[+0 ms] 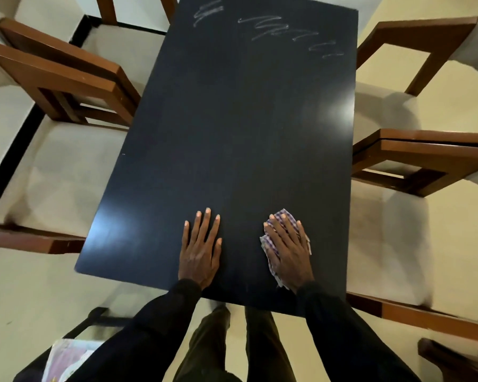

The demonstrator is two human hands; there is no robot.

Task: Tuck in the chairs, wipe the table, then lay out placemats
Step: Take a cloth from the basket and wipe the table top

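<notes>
A black rectangular table (232,119) stretches away from me, with white chalk-like streaks (287,31) near its far end. My left hand (200,249) lies flat on the tabletop near the front edge, fingers straight and spread. My right hand (289,252) presses flat on a purple-and-white checked cloth (271,244) beside it, fingers straight over the cloth. Wooden chairs with pale cushions stand along both long sides: two on the left (66,78) and two on the right (425,161), their seats close to the table edges.
A dark stool or low stand at the bottom left carries folded pinkish fabric (66,359). Another wooden chair part (453,357) shows at the bottom right. The floor is pale, with a black strip along the left wall. My legs stand at the table's near end.
</notes>
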